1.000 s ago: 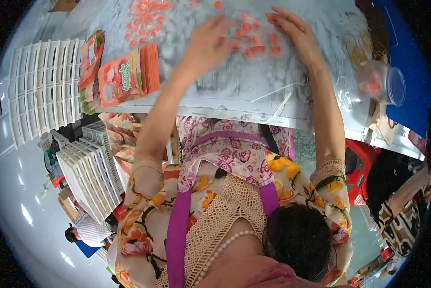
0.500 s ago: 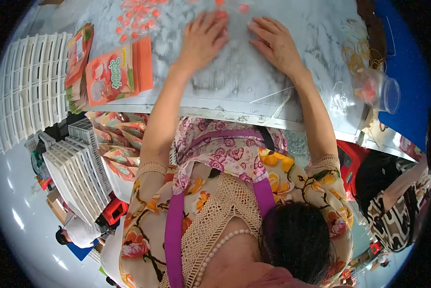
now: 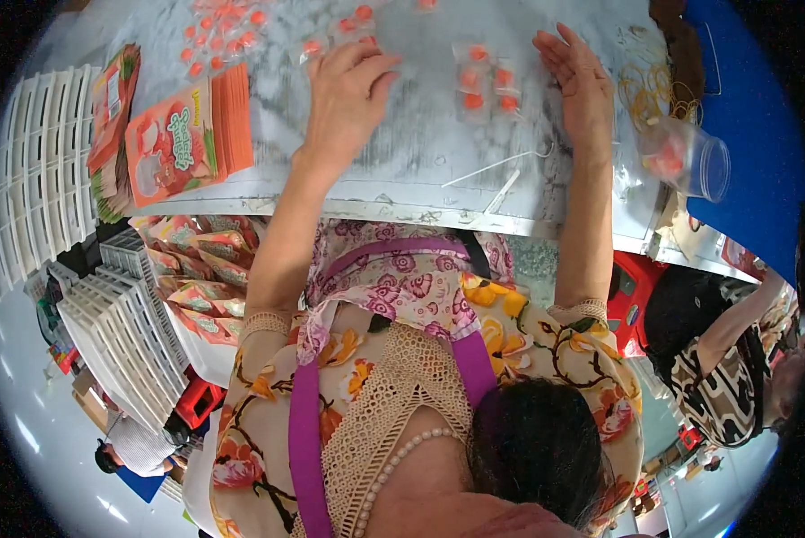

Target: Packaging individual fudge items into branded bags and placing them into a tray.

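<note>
My left hand is over the table with bent fingers and its thumb apart. Its fingertips touch or lie just beside small red pieces in clear wrappers; the hand partly hides one. A small group of the same wrapped red pieces lies on the tabletop between my hands. To the right of this group, my right hand is open, fingers spread and nothing visible in it. More wrapped red pieces are scattered at the far left.
A stack of flat orange-red printed pouches stands at the table's left, beside white plastic crates. Filled pouches sit below the edge. Rubber bands and a clear plastic jar are at the right. A person works at lower right.
My hands have moved apart, the right one rightward and the left one back toward me. Several wrapped pieces now show in a group between them. The whole view has shifted slightly.
</note>
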{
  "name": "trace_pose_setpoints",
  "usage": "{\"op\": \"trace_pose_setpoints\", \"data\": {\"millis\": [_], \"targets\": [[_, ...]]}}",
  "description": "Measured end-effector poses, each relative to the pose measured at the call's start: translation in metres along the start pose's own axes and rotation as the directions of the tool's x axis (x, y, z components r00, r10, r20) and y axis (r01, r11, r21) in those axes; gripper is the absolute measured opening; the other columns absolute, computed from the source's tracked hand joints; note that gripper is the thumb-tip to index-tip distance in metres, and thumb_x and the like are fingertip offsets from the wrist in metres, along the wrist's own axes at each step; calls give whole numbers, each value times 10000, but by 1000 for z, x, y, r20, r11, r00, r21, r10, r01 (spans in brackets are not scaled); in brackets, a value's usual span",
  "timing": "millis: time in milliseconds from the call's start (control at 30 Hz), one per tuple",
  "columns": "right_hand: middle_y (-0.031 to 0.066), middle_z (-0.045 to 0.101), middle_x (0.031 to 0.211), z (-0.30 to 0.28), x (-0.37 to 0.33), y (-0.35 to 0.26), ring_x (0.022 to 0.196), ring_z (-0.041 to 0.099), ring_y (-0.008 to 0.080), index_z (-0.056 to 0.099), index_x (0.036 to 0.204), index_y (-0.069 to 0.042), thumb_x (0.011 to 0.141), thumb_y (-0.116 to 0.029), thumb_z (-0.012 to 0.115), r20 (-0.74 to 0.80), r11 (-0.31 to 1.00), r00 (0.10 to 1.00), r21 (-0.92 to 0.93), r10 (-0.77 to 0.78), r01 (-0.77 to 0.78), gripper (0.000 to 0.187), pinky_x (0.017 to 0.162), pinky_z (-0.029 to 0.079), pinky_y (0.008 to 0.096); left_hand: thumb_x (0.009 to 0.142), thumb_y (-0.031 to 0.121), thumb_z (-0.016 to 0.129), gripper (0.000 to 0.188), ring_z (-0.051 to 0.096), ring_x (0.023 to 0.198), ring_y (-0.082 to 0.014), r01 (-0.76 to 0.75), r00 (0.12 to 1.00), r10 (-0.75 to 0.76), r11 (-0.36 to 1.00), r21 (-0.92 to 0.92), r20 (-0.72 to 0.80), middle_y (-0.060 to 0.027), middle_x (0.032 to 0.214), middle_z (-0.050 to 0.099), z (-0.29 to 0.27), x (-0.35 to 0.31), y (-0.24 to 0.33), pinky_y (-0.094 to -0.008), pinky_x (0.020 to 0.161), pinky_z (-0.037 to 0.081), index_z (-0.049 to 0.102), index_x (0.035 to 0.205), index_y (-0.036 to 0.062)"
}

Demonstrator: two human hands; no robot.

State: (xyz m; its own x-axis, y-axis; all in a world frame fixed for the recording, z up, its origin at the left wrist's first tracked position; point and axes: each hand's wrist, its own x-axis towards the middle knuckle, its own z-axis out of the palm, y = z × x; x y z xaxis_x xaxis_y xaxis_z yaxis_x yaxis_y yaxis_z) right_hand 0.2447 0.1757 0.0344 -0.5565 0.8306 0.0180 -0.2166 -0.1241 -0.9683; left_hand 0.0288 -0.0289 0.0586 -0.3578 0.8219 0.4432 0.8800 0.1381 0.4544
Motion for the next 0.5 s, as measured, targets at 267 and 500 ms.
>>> {"op": "trace_pose_setpoints", "data": {"millis": [267,500], "targets": [[157,634,1154,-10,-1,9,1092,609,242,508,1297,42,983,-129,505,-81,997,997,77,9,-3,358,1001,452,351,812,44,625,197,615,671,-293,504,847,-515,857,-112,-132,-109,842,665,-32,10,-29,-333,607,485,703,990,75],[116,673,1082,4,-5,6,1023,632,192,586,1233,10,979,-108,514,-100,992,994,-124,-43,30,289,943,474,310,748,118,702,217,537,858,-252,71,997,-60,971,229,-54,-71,890,598,8,-1,-14,-399,782,402,719,964,114]]}}
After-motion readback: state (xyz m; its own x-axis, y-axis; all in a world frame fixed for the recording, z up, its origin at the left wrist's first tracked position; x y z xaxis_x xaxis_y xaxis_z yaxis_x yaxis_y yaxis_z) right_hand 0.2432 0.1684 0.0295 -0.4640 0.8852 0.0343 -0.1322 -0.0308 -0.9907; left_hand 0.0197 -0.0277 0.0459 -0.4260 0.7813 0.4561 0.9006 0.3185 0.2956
